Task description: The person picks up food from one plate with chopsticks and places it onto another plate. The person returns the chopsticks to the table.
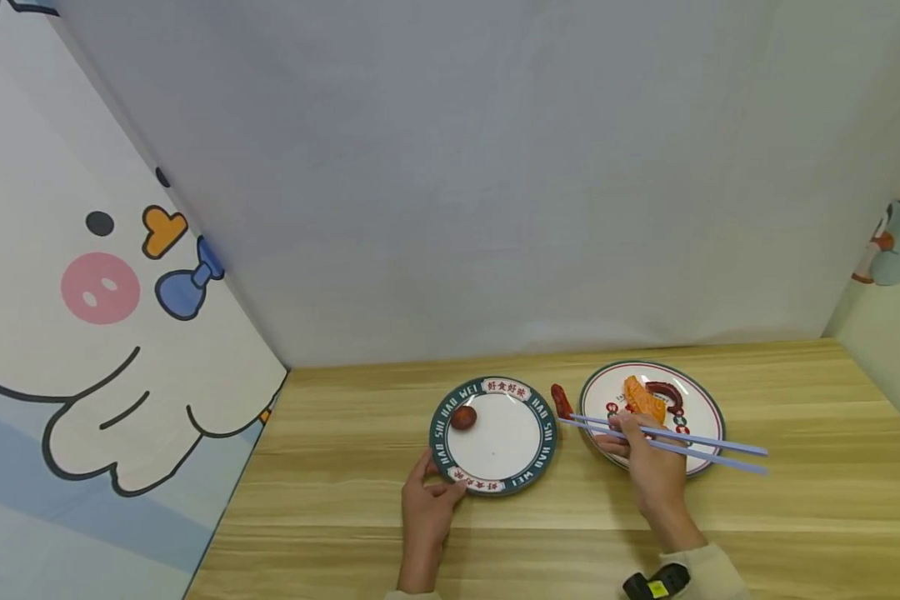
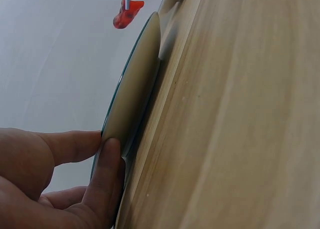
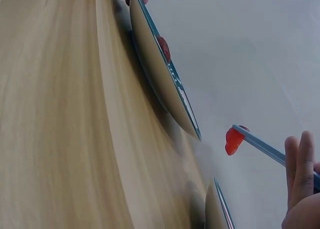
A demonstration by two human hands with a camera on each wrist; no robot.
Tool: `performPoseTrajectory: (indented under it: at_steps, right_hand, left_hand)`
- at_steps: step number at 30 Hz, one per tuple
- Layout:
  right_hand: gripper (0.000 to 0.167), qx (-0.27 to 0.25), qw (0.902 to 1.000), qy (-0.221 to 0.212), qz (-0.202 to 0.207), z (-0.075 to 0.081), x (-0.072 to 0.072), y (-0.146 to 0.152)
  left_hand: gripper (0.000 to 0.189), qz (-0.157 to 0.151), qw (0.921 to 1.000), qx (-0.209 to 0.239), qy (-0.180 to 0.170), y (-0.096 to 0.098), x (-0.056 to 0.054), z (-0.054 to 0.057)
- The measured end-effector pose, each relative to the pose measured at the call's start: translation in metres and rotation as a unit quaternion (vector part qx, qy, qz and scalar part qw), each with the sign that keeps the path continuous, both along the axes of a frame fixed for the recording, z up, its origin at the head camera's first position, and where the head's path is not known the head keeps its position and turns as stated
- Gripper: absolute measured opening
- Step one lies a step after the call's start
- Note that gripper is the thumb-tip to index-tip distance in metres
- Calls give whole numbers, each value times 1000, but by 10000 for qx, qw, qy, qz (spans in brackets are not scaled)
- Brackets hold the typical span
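My left hand [image 1: 427, 506] grips the near left rim of a green-bordered white plate [image 1: 495, 437], thumb and fingers at its edge in the left wrist view. On that plate lies a round brown-red food piece [image 1: 463, 417]. My right hand [image 1: 654, 467], over the other plate, holds a pair of pale blue chopsticks [image 1: 708, 444]. Their tips pinch a glossy red, elongated food piece [image 1: 561, 401] in the air between the two plates; it also shows as a red piece [image 3: 234, 140] in the right wrist view.
A white oval plate [image 1: 708, 408] with a thin dark rim stands at the right, partly behind my right hand. It bears an orange ridged piece [image 1: 643, 400] and a curled dark red piece [image 1: 667, 394]. A pale wall [image 1: 495, 208] closes off the wooden table's [image 1: 330, 500] back edge.
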State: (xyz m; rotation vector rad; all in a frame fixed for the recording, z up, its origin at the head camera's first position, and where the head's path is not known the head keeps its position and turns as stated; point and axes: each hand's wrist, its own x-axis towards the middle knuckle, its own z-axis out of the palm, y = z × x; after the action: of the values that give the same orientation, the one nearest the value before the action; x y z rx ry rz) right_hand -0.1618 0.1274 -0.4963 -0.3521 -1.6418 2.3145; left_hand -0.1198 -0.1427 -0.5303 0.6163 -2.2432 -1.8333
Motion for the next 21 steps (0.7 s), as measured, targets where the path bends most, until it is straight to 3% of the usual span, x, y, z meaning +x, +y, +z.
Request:
performPoseTrajectory:
  at_steps: [10, 21]
  right_hand:
    - [24, -230, 9988, 361, -247, -1, 0, 10]
    - [23, -215, 9989, 186, -374, 0, -3, 22]
  left_hand:
    - [79, 13, 10000, 61, -34, 1, 0, 0]
    - [80, 6, 10000, 59, -40, 0, -1, -1]
